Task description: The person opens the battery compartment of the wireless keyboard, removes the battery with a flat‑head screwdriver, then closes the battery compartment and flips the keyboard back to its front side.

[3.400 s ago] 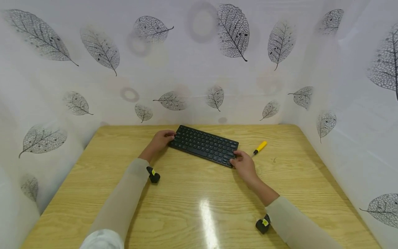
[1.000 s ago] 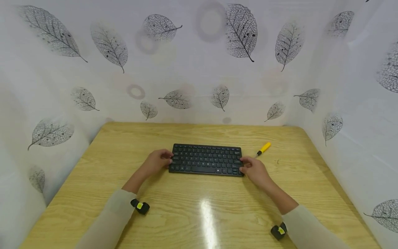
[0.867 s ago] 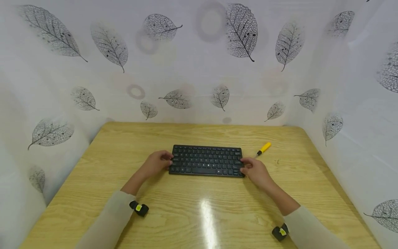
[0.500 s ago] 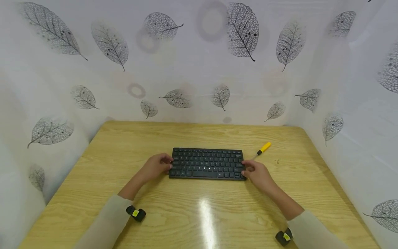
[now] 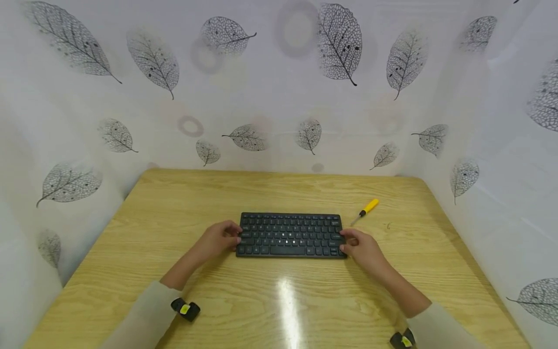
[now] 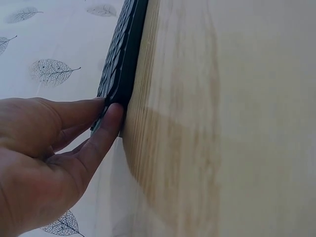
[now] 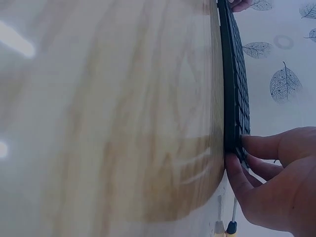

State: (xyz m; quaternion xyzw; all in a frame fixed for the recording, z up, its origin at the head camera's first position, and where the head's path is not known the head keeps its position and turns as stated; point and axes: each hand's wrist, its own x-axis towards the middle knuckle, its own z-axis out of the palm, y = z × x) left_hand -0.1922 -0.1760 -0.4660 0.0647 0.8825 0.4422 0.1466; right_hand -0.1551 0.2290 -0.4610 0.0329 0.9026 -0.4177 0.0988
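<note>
A slim black keyboard lies level across the middle of the table, its long sides running left to right. My left hand pinches the left end between thumb and fingers; in the left wrist view the thumb of that hand presses near the corner of the keyboard. At the opposite end, my right hand grips the keyboard the same way. Seen from the right wrist, the keyboard sits low along the tabletop, with the right hand's thumb and fingers at its end.
Behind the right hand lies a screwdriver with a yellow and black handle, its shaft pointing toward the keyboard. The wooden table is bounded by a white leaf-patterned curtain at the back and sides.
Both hands have brought the keyboard toward the person and turned it from a slant to straight. Over the last second it slid closer still. The screwdriver stayed put.
</note>
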